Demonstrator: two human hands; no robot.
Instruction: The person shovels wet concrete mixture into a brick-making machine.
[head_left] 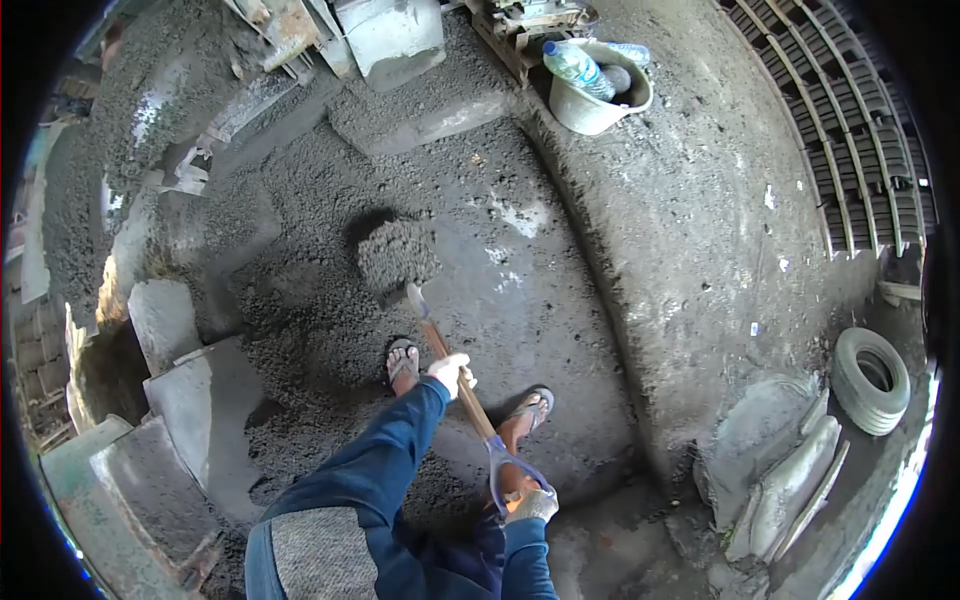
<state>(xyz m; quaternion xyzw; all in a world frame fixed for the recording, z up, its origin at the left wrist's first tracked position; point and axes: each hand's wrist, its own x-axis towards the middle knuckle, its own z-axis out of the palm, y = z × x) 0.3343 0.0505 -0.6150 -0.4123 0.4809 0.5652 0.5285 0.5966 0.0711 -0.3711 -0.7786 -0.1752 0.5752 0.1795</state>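
A shovel [468, 398] with a wooden shaft slants from its handle near my body up to its blade. Grey, crumbly mix [399, 254] is heaped on the blade and hides most of it. Around the middle of the shaft, my left hand [452, 373] is closed, in a pale glove. My right hand [532, 504], also gloved, is wrapped round the handle at the lower end. Loose dark mix [300, 290] lies on the floor left of the blade. My sandalled feet stand on either side of the shaft.
A bucket [592, 118] with plastic bottles stands at the top, past a raised ledge [610, 270]. At the right are a tyre [870, 380], leaning slabs [795, 490] and stacked dark tiles [860, 130]. Boards [165, 490] lie at the lower left.
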